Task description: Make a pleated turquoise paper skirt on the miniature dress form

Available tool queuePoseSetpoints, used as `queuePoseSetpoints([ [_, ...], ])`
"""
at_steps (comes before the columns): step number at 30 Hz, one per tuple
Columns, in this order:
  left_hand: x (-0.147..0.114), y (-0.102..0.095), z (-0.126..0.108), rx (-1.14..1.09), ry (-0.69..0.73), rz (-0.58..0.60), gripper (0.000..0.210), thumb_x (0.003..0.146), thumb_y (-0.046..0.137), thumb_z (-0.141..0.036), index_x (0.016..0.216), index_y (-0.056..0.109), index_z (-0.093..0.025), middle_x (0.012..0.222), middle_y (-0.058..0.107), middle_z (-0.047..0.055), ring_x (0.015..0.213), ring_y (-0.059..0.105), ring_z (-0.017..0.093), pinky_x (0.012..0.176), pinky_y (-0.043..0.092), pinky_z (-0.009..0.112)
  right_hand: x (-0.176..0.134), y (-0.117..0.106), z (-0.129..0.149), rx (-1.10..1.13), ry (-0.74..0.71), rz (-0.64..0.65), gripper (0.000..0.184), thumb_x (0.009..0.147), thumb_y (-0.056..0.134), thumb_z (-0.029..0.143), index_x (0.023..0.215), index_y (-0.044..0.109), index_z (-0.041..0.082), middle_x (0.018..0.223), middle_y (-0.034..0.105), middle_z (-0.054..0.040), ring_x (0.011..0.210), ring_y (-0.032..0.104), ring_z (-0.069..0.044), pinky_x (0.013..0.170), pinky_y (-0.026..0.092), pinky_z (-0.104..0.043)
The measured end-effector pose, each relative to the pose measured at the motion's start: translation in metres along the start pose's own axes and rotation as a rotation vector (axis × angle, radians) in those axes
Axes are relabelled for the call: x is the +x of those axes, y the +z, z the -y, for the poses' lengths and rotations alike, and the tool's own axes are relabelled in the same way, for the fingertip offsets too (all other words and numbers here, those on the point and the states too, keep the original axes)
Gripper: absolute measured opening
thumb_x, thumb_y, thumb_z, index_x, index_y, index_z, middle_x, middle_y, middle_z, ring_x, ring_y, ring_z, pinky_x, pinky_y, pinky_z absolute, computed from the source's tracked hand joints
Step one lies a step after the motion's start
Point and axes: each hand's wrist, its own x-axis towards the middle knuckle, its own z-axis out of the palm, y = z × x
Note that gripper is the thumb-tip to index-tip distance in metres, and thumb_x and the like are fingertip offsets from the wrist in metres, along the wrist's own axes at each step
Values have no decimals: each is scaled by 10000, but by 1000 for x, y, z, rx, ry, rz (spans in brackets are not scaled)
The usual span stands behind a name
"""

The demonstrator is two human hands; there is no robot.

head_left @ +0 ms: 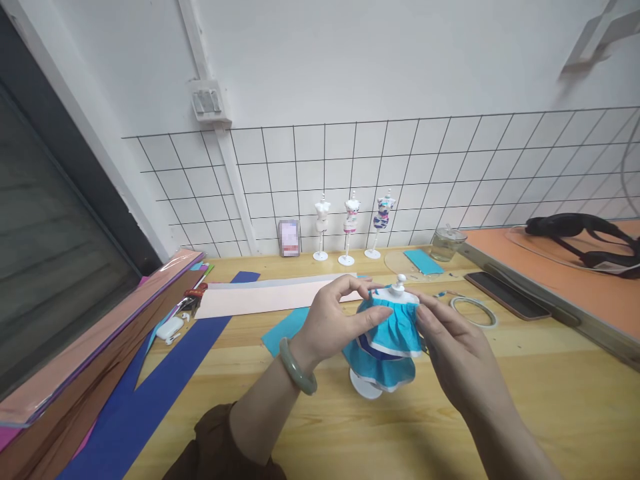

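A miniature white dress form point(399, 287), knob upward, is between the hands point(327, 320), wearing a turquoise dress point(397, 331) with gathered, white-edged tiers.

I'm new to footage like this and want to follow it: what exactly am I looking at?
There is no machine here, just a person's two bare hands. The single picture comes from a camera worn on the head, looking forward and down. The left hand, with a bangle at its wrist, and the right hand hold a tiered turquoise dress on a white mannequin. On the wooden table lie a pale pink strip, an earbud case, a roll of tape and a dark phone. Three more mannequins stand at the back.
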Motion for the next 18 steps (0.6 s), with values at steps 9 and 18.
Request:
queuePoseSetpoints([
  [9,0,-4,-1,14,-25,139,370,672,781,-347,852,479,-231,1171,634,83,1260,484,253,1066,366,468,-6,4,4,-39,-27,-11,455,699,723,490,1088,683,257,1091,712,-74,1011,653,-301,760,582,-392],
  [18,-4,-6,-2,44,21,75,361,743,721,-373,900,426,-234,1330,527,110,1271,466,255,1052,358,458,-2,-3,-4,29,-35,26,444,692,749,441,1089,686,251,1103,709,-76,1005,655,-297,770,581,-389],
])
